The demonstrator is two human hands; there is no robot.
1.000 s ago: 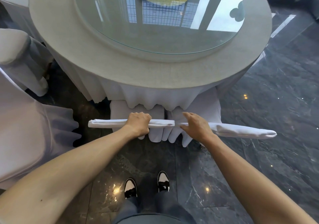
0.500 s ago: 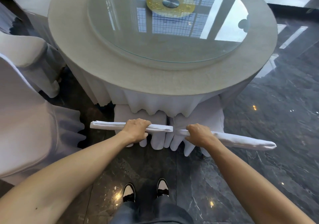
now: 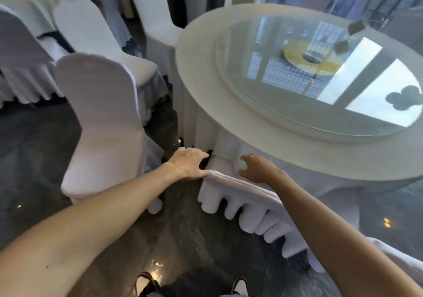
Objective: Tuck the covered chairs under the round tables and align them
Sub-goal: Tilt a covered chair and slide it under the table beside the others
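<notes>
The white-covered chair stands tucked against the round table; its pleated back shows just below the table's rim, and its seat is hidden under the tablecloth. My left hand hovers at the left end of the chair's top edge, fingers spread, thumb touching the cloth. My right hand lies over the top edge a little further right, fingers apart and close to the hanging tablecloth. Neither hand is closed around the chair back.
Another covered chair stands out from the table at my left, its back toward me. Further covered chairs crowd the far left. A glass turntable sits on the table. My shoes are on the dark marble floor.
Both hands gripped the chair's top edge before; now the fingers have opened. My view has swung left, so the table sits to the right and the neighbouring chairs have come into sight.
</notes>
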